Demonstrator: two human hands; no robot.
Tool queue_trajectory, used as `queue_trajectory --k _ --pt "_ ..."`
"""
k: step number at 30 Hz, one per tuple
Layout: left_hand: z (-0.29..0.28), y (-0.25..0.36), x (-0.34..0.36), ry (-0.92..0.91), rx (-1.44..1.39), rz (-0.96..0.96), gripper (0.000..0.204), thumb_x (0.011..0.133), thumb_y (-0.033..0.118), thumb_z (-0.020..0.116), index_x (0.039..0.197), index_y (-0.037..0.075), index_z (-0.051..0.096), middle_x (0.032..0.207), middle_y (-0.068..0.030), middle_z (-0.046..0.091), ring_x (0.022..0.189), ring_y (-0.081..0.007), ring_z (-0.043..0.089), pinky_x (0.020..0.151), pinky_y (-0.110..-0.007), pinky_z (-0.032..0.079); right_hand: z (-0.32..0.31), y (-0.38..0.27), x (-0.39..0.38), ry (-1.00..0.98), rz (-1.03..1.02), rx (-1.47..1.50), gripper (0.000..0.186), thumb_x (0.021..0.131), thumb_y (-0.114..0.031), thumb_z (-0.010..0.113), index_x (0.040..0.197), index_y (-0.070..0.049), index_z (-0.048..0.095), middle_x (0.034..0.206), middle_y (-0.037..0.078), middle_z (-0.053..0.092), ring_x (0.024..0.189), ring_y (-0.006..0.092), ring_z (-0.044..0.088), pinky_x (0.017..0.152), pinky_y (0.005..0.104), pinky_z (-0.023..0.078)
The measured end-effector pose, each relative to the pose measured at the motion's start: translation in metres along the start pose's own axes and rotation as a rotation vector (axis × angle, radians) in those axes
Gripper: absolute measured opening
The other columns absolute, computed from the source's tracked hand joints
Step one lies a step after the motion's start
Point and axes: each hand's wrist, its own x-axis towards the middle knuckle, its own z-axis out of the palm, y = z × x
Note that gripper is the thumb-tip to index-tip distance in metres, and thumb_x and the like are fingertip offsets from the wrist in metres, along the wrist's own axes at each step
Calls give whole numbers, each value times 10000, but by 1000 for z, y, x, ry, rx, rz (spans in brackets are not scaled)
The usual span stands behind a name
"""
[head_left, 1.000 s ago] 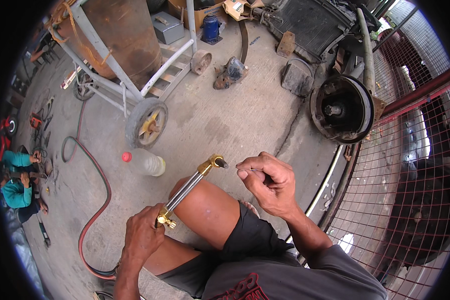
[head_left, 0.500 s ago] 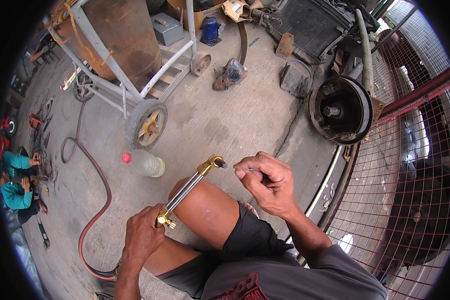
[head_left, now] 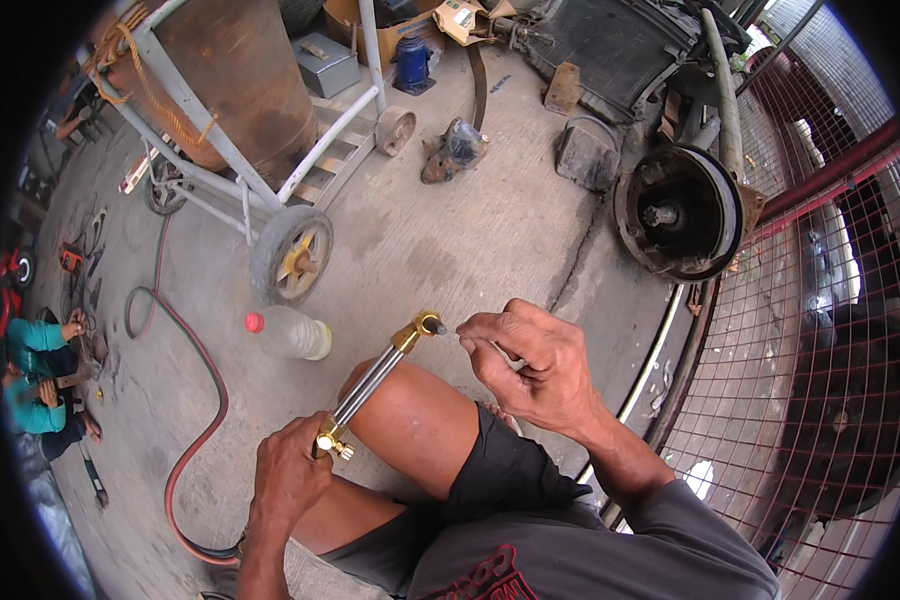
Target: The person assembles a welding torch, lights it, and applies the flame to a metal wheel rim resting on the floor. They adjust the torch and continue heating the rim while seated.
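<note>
My left hand (head_left: 292, 465) is wrapped round the handle of a cutting torch (head_left: 368, 388) with brass fittings and bright metal tubes, held slanting over my bent knee. The torch head points right, its dark nozzle (head_left: 437, 327) turned toward my other hand. Thumb and forefinger of my right hand (head_left: 535, 368) pinch a thin wire, mostly hidden by the fingers, with its end close to the nozzle opening. Whether the wire is inside the nozzle is too small to tell. A clear bottle with a red cap (head_left: 295, 334) lies on the floor beyond the torch.
Red and green hoses (head_left: 220, 385) curve across the concrete at left. A wheeled frame (head_left: 300, 252) carries a rusty drum (head_left: 220, 80). At right stand a round metal housing (head_left: 682, 215) and a red mesh fence (head_left: 770, 400). A co-worker in teal sleeves (head_left: 38, 335) crouches far left.
My right hand has shifted slightly left, bringing its pinched fingertips nearer the nozzle. My left hand keeps its hold on the torch. The whole view has tilted a little.
</note>
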Motion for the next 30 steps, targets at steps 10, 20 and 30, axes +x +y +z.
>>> queue_trajectory --k 10,20,30 --pt "-2 1 -1 -20 1 -14 425 790 -45 655 1203 37 708 980 -218 728 919 -451 703 805 -525 554 -19 -8 27 -198 -7 -85 185 830 -62 694 996 -32 770 847 108 714 681 312 692 607 419 549" --pt "0 5 0 46 -63 -2 349 775 -50 660 1112 3 730 911 -241 705 846 -462 691 770 -479 547 -27 7 50 -351 152 212 159 859 -47 670 969 -21 782 856 74 750 727 169 670 636 328 490" --pt "-5 8 -3 -57 -32 -45 348 776 -51 649 1111 28 701 924 -224 704 868 -454 685 767 -503 533 -23 21 46 -461 450 435 100 949 -27 740 1034 -5 789 891 -4 721 819 55 605 724 257 464"
